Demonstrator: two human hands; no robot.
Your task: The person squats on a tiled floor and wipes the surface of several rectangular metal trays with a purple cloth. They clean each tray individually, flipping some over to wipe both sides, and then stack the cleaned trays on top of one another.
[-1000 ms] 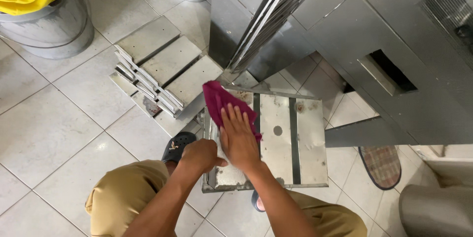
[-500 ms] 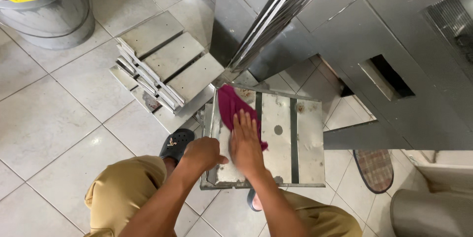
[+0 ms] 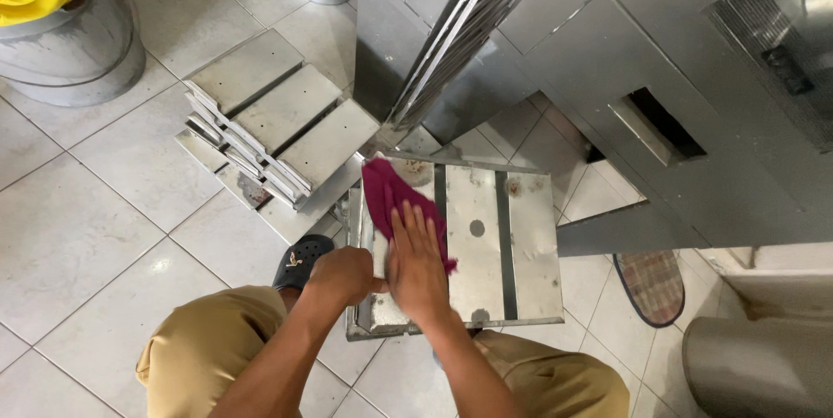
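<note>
Four fingers of the right hand (image 3: pixel 419 263), spread slightly apart, press flat on a crumpled maroon cloth (image 3: pixel 395 201) lying on the upper left part of a flat slotted stainless-steel panel (image 3: pixel 529 244), while the left hand (image 3: pixel 341 273) is clenched on that panel's left rim. Left of the panel a stack of similar steel plates (image 3: pixel 278 127) leans over bare white floor tiles (image 3: pixel 78 227); beyond the stack stands a round steel bin (image 3: pixel 74 58) holding something yellow.

Bare tiles (image 3: pixel 78 236) lie open to the left. The panel stack (image 3: pixel 269 131) crowds the tray's (image 3: pixel 529 244) upper-left corner; the steel cabinet (image 3: pixel 625 62) blocks beyond and right.
</note>
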